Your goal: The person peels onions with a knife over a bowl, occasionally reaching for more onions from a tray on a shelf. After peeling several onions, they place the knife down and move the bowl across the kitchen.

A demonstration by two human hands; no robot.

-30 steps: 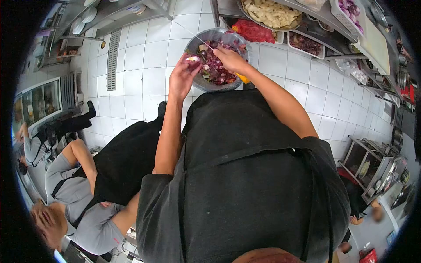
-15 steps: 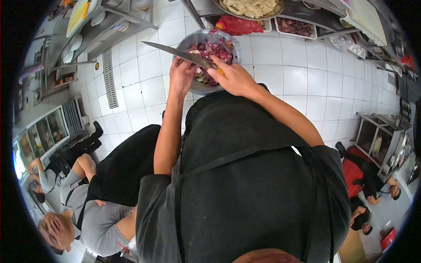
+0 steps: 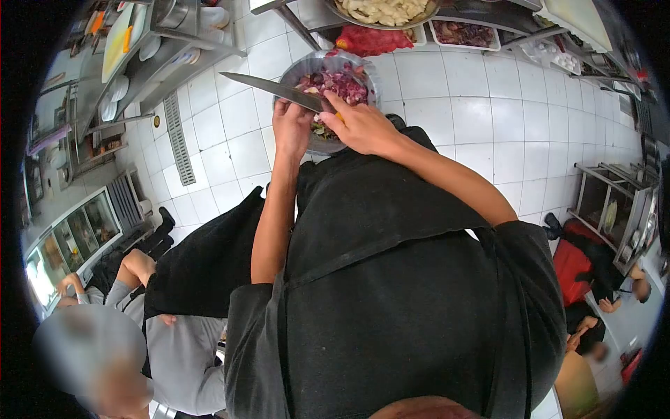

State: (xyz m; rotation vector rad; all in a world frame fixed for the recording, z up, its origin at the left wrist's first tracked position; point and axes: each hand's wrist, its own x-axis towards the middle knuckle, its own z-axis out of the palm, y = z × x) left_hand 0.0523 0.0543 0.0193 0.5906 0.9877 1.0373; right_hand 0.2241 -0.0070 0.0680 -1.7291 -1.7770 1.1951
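My right hand (image 3: 365,127) grips the yellow handle of a large knife (image 3: 269,86), whose blade points up and to the left across a round metal bowl (image 3: 373,72). Dark red and purple pieces (image 3: 342,82) fill much of the bowl, with a little green near its lower side. At the bowl's left edge, my left hand (image 3: 292,126) has its fingers bent under the blade; what they hold, if anything, is hidden.
A red mesh bag (image 3: 371,42), a white tray of dark pieces (image 3: 465,35) and a pan of pale pieces (image 3: 382,11) are beyond the bowl. A co-worker in grey (image 3: 185,353) is close on the left. A metal rack (image 3: 618,202) stands at the right.
The view has shifted slightly. My right hand still holds the knife over the bowl, and my left hand remains beneath the blade at the bowl's edge.
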